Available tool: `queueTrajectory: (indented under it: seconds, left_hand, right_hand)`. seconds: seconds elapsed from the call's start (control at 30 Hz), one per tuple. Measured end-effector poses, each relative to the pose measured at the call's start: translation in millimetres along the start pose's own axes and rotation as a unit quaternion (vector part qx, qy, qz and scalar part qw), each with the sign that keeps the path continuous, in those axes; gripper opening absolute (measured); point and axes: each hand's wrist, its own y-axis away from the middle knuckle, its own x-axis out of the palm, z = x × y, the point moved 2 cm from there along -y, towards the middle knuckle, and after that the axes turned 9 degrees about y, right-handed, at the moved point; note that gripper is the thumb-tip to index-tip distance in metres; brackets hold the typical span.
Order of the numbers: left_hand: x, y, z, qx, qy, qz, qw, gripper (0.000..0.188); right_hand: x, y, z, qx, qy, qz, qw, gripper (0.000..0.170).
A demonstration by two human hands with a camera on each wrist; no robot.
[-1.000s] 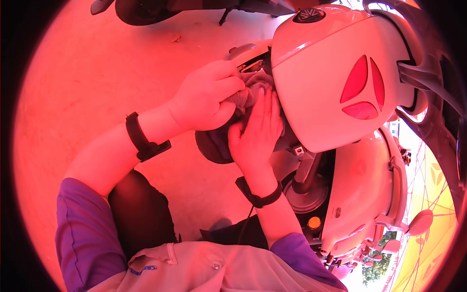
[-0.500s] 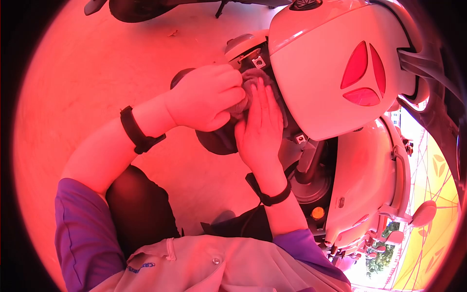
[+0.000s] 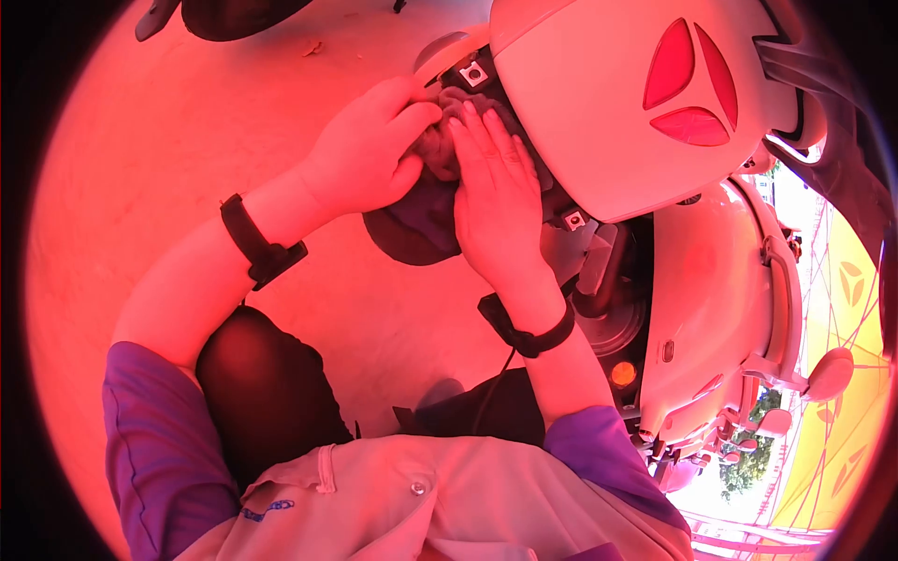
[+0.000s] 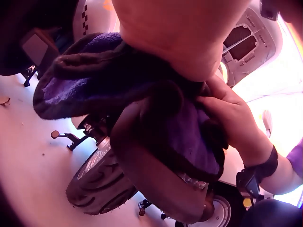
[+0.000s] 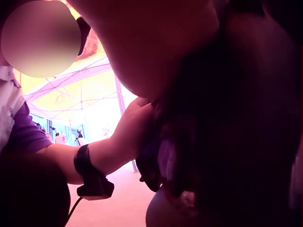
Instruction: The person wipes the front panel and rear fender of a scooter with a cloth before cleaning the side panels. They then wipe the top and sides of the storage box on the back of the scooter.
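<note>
A purple towel [image 4: 194,137] with dark edges drapes over the dark rear mudguard [image 4: 137,156] of a scooter in the left wrist view. My left hand [image 3: 369,145] grips a bunched part of the towel, its fingers curled into the fabric. Beside it, my right hand [image 3: 500,196] lies nearly flat on the towel, fingers stretched out and pointing away from me. Both hands are just below the scooter's pale rear panel [image 3: 599,112], which bears a red three-part lamp. Deep shadow hides most of the towel in the right wrist view.
Under the mudguard is a tyre [image 4: 99,184]. Two metal brackets, one at the far side [image 3: 473,74] and one nearer [image 3: 574,221], flank the hands. More scooters [image 3: 720,299] stand in a row at the right. Another vehicle's dark wheel [image 3: 243,14] shows at the top.
Against the scooter, both hands have come slightly nearer to me with the towel, uncovering the far bracket. The scooter sits higher in the head view. Left still grips; right stays flat.
</note>
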Motion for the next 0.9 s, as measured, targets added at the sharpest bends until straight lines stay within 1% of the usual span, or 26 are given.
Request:
queueTrajectory:
  seconds: [0.07,0.17,0.27,0.3,0.37,0.4,0.43,0.47,0.53,0.57,0.67,0.7,0.77,0.8,0.83,0.9]
  left_hand:
    - [5,5,-7,0.067,0.013,0.053,0.996,0.032]
    - [15,14,-20,0.138,0.055,0.191,0.970,0.033]
    - [25,17,-28,0.217,0.083,0.222,0.947,0.031]
    - [25,18,-28,0.206,0.080,0.230,0.948,0.029]
    - [20,13,-21,0.161,0.028,0.162,0.973,0.030]
    - [16,10,-16,0.138,0.001,0.127,0.982,0.031]
    - [7,4,-12,0.075,-0.001,0.066,0.995,0.040]
    - [3,-2,-9,0.040,-0.012,0.026,0.999,0.038]
    - [-2,-10,-2,-0.030,-0.030,-0.054,0.998,0.033]
    - [1,-8,-1,-0.014,-0.020,-0.032,0.999,0.033]
    - [6,5,-3,-0.053,-0.001,0.072,0.996,0.036]
    - [7,5,-7,-0.026,-0.011,0.076,0.997,0.030]
    - [9,13,-13,-0.003,-0.002,0.181,0.983,0.027]
    - [10,16,-17,0.009,0.003,0.234,0.972,0.025]
    - [15,17,-20,0.011,0.034,0.240,0.970,0.020]
    - [14,14,-21,-0.030,0.056,0.295,0.953,0.019]
  right_hand:
    - [-9,19,-4,-0.009,-0.023,0.044,0.999,0.051]
    - [-10,66,-9,-0.009,-0.079,0.040,0.996,0.047]
    - [-11,89,-7,0.005,-0.132,0.036,0.991,0.046]
    - [-11,88,-7,0.011,-0.128,0.027,0.991,0.046]
    - [-10,77,-8,0.022,-0.121,0.007,0.992,0.046]
    - [-11,64,-8,0.016,-0.110,-0.036,0.993,0.046]
    - [-12,47,-8,0.013,-0.099,-0.077,0.992,0.045]
    - [-14,33,-7,0.011,-0.087,-0.117,0.989,0.045]
    - [-10,9,-1,0.006,-0.065,-0.063,0.996,0.052]
    - [-8,4,1,0.003,-0.054,-0.036,0.998,0.056]
    - [-6,19,-1,-0.012,-0.032,-0.017,0.999,0.054]
    - [-7,28,-1,-0.011,-0.036,-0.011,0.999,0.050]
    - [-12,49,2,-0.006,-0.047,0.002,0.999,0.040]
    - [-11,58,4,-0.002,-0.072,0.014,0.997,0.039]
    - [-10,67,6,0.003,-0.096,0.026,0.995,0.037]
    - [-9,76,11,0.023,-0.121,0.045,0.991,0.032]
